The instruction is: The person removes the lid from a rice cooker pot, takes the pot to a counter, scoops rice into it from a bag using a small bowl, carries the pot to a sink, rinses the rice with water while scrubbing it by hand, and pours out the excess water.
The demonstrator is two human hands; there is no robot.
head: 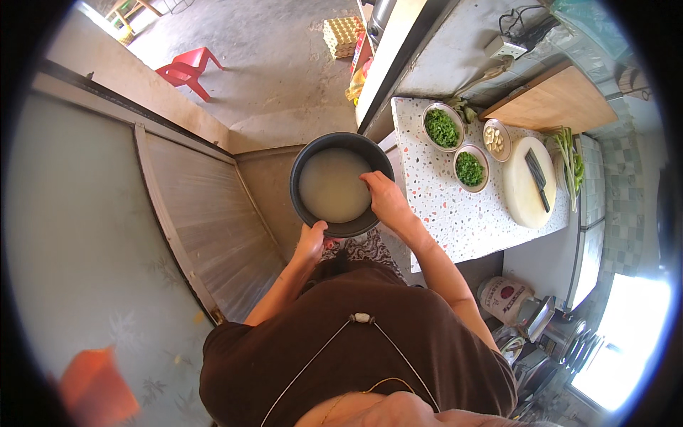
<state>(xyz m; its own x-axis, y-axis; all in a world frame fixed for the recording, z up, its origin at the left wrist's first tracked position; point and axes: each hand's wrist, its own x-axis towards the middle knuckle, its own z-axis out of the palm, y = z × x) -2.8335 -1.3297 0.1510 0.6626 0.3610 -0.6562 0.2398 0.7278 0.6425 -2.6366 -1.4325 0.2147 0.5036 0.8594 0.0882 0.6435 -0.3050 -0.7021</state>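
In front of my body is a dark round cooking pot, resembling a rice cooker's inner pot. Cloudy, pale liquid fills its lower part; whatever lies beneath the surface is hidden. My left hand grips the near rim, its thumb on the edge and its fingers mostly hidden under the pot. Over the right rim reaches my right hand, with bent fingers close together and fingertips inside the pot above or at the liquid. Whether it pinches anything cannot be seen.
To my right, a speckled counter bears two bowls of chopped greens, a bowl of garlic cloves, and a round cutting board with a knife. A sliding door stands left. Ahead are a red stool and egg trays.
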